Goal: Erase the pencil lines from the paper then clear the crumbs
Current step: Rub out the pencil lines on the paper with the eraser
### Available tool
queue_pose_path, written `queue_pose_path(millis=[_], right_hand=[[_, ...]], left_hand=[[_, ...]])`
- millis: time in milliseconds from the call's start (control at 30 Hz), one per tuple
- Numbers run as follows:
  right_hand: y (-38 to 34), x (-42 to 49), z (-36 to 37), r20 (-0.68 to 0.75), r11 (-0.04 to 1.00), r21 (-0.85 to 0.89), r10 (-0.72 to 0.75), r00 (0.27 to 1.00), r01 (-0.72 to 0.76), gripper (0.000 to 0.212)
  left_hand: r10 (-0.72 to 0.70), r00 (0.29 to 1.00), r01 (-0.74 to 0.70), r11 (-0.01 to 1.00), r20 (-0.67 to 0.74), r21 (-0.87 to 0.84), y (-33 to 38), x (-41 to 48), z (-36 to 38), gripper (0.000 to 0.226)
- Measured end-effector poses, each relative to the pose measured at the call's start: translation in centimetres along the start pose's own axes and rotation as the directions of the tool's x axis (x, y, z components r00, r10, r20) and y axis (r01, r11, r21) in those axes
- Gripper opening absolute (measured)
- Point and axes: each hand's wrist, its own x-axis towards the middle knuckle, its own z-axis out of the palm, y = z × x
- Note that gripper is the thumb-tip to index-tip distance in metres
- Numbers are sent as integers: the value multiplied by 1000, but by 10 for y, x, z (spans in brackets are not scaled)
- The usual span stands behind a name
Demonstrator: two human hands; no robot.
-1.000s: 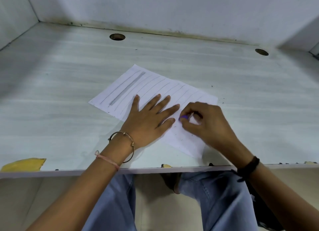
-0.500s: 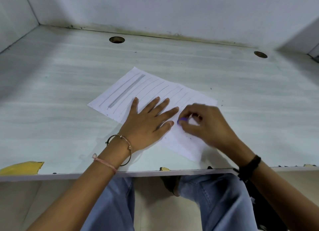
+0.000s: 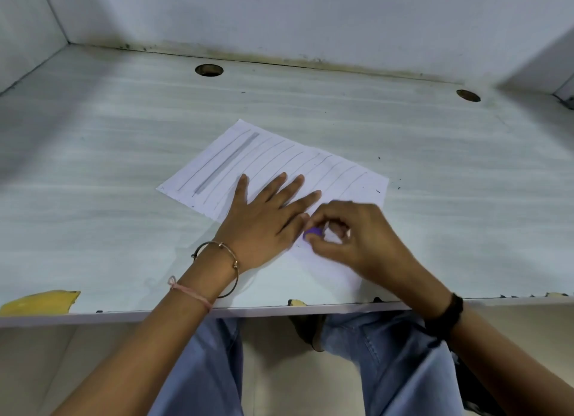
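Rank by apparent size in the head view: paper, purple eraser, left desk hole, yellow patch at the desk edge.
1. paper
2. yellow patch
3. left desk hole and purple eraser look alike; the eraser is partly hidden in the right hand's grip, so they stay unranked.

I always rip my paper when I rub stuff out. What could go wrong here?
The paper could crease or tear if the right hand rubs the purple eraser hard, since only the left hand pins it. That flat left hand lies over pencil lines and might smudge them. The thick dark stripe may smear instead of lifting.
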Motion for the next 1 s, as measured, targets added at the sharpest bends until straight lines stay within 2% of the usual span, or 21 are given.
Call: queue_pose_path(millis=[67,167,233,333,367,433,500,533,667,700,800,833,867,933,1000], right_hand=[[-2,-4,-2,72,999,29,-23,997,21,9],[16,11,-14,-80,999,-15,41,996,-43,9],[13,10,-10,-108,998,-34,51,993,-55,9],[-4,-10,3,50,997,-17,-68,996,69,8],[-4,-12,1,81,997,2,-76,994,76,8],[10,-1,-8,8,1000,6,-30,1000,30,8],[17,9,-12,-82,1000,-5,13,997,-13,9],[15,9,-10,-82,1000,-14,14,997,-15,8],[0,-10,-6,151,997,40,-66,986,60,12],[5,-7,-10,147,998,38,-54,988,49,13],[21,9,-16,-38,1000,5,5,999,-5,12],[19,9,-13,-57,1000,-3,7,998,-7,11],[15,5,-8,-37,1000,-11,-18,999,17,11],[2,-9,-1,96,997,19,-79,992,78,12],[3,-12,-8,176,996,49,-88,980,80,15]], left_hand=[[10,1000,-10,1000,-8,-12,0,0,0,60],[-2,1000,2,1000,-11,-10,0,-1,1,51],[-4,1000,4,1000,-16,-15,1,-2,0,48],[18,1000,-19,1000,-22,-16,0,0,1,64],[17,1000,-18,1000,-18,-8,0,-1,1,61],[5,1000,-5,1000,-4,-9,0,-1,1,48],[-3,1000,3,1000,-4,-28,1,-1,0,48],[-2,1000,2,1000,-4,-29,1,-1,-1,48],[3,1000,-3,1000,11,-12,1,-1,-2,50],[1,1000,-1,1000,7,-20,1,-1,-2,49],[0,1000,1,1000,2,-29,2,-2,-2,49],[-3,1000,3,1000,1,-30,2,-1,-2,49],[-6,1000,6,1000,3,-27,2,-1,-3,49],[-1,1000,1,1000,12,-6,1,-1,-3,50],[2,1000,-2,1000,6,-2,2,-1,-3,50]])
